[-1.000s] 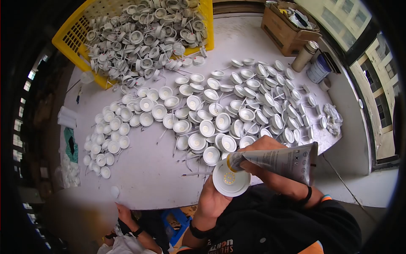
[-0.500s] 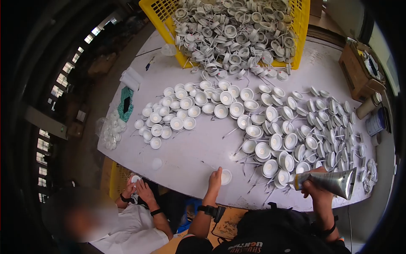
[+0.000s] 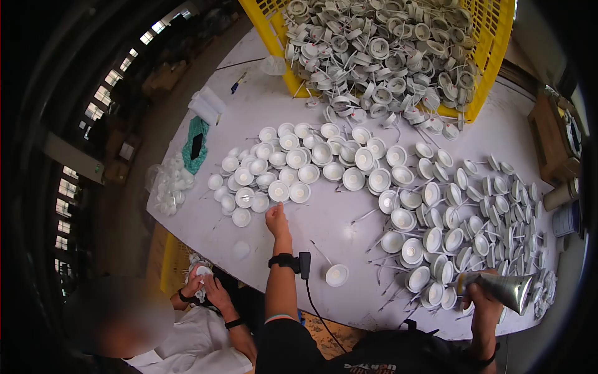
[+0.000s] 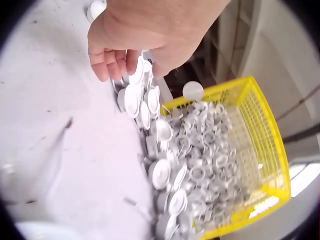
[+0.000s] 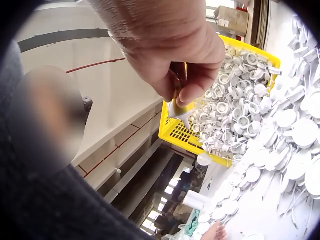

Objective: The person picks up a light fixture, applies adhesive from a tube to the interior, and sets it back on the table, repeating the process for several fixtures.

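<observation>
My left hand (image 3: 277, 221) reaches over the table to the front of the left cluster of white round downlights (image 3: 278, 191). In the left wrist view, the fingers and thumb of that hand (image 4: 142, 35) are apart, with the fingertips overlapping a downlight (image 4: 136, 74). My right hand (image 3: 484, 308) grips a silver squeeze tube (image 3: 507, 290) at the right, over the edge of the larger spread of downlights (image 3: 412, 251). The right wrist view has the fingers (image 5: 192, 92) curled round the tube, mostly hidden. A single downlight (image 3: 337, 275) with a wire lies face up between my arms.
A yellow crate (image 3: 492, 75) full of grey-white wired housings (image 3: 380, 48) stands at the back. A carton (image 3: 551, 140), a flask (image 3: 560, 194) and a tub (image 3: 565, 218) stand right. Another person's hands (image 3: 215, 292) hold a white piece at the left front. Plastic-wrapped pieces (image 3: 168, 187) lie left.
The downlight held under the tube a second ago now lies on the table. My left hand has moved left to the cluster; my right hand has moved right with the tube. The view has turned left.
</observation>
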{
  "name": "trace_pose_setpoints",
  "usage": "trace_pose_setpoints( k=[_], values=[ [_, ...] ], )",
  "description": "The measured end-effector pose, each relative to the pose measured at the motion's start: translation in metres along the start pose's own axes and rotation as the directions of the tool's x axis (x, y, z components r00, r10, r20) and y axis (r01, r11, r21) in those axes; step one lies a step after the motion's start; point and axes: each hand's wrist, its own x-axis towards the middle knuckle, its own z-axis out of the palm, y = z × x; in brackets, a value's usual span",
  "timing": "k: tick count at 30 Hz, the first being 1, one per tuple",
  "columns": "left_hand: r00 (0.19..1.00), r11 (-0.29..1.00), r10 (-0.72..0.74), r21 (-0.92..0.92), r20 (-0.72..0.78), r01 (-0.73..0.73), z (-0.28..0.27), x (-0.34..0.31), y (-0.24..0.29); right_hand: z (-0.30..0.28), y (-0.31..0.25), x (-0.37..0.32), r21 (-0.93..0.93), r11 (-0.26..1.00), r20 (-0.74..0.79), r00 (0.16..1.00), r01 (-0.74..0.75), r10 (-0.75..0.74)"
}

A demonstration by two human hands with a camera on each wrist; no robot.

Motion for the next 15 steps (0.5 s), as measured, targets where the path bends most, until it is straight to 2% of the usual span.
trace_pose_setpoints(
  k=[1, 3, 5, 8, 12, 13, 14, 15],
  values=[
    [1.0, 1.0, 0.0, 0.0, 0.0, 0.0, 0.007, 0.026, -0.01, 0.002, 0.001, 0.004, 0.0, 1.0, 0.0, 1.0, 0.0, 0.0],
    [0.982, 0.97, 0.137, 0.221, -0.13, -0.105, 0.021, 0.066, -0.029, 0.005, 0.003, 0.011, -0.025, 1.0, -0.001, 1.0, -0.007, 0.007],
    [0.984, 0.964, 0.123, 0.252, -0.133, -0.086, 0.028, 0.061, -0.014, 0.006, 0.005, 0.017, -0.049, 0.998, -0.023, 0.999, -0.031, 0.03],
    [0.97, 0.903, 0.195, 0.411, -0.145, -0.121, 0.029, 0.063, -0.013, 0.006, 0.007, 0.021, -0.04, 0.998, -0.034, 0.999, -0.043, 0.042],
    [0.992, 0.921, 0.102, 0.384, -0.074, -0.066, 0.018, 0.044, 0.002, 0.005, 0.005, 0.022, -0.043, 0.998, -0.051, 0.998, -0.047, 0.044],
    [0.998, 0.995, -0.043, 0.087, -0.034, 0.046, 0.016, 0.027, 0.011, 0.004, 0.005, 0.021, -0.039, 0.999, -0.048, 0.998, -0.029, 0.027],
    [0.985, 0.962, -0.168, -0.209, 0.049, 0.175, 0.013, 0.009, 0.022, 0.003, 0.004, 0.019, -0.035, 0.999, -0.05, 0.998, -0.028, 0.027],
    [0.941, 0.91, -0.173, -0.318, 0.291, 0.266, 0.006, -0.012, 0.032, 0.001, 0.002, 0.016, -0.003, 1.0, -0.042, 0.999, -0.003, 0.003]
  ],
)
